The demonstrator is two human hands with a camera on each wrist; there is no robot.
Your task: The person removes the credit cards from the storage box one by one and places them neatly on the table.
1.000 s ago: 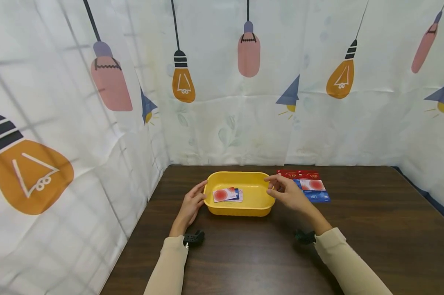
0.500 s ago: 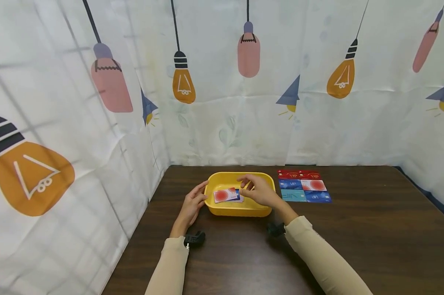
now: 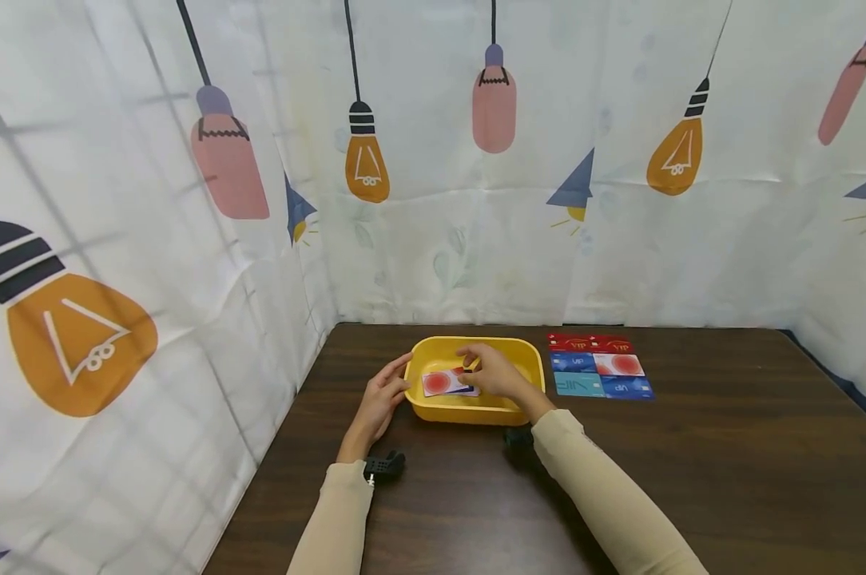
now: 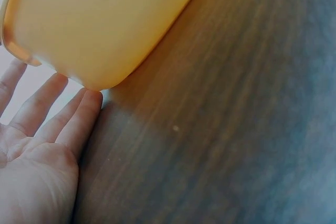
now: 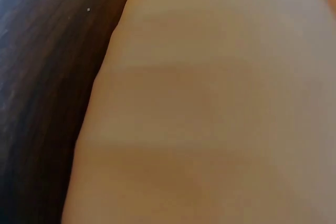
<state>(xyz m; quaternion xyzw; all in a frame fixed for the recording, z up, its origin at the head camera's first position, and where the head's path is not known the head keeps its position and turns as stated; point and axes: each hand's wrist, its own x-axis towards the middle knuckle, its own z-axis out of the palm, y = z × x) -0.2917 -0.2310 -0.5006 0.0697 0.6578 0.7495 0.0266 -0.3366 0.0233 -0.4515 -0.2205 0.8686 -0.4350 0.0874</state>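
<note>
A yellow plastic basket (image 3: 426, 414) stands near the back of the table. Inside it, toward the left, lies a small overlapping pile of cards, topped by a white card with a red circle (image 3: 436, 383). My left hand (image 3: 377, 406) rests its fingertips against the basket's left end; the left wrist view shows those fingers (image 4: 79, 121) extended along the wall. My right hand (image 3: 501, 375) reaches over the front rim, its bent fingers and thumb at the pile's right side. Whether they pinch a card is hidden. The basket's side fills most of the right wrist view.
Right of the basket, several cards lie in two columns on the dark wooden table (image 3: 706, 447): red VIP cards (image 3: 591, 343) at the back, then a blue card (image 3: 573, 362), a red-circle card (image 3: 618, 365), a teal card (image 3: 579, 385) and another blue card (image 3: 627, 388). Patterned curtains (image 3: 433, 239) enclose the table.
My right hand has moved left from the basket's right rim, over its inside and down to the cards in it. The left hand has stayed at the basket's left end.
</note>
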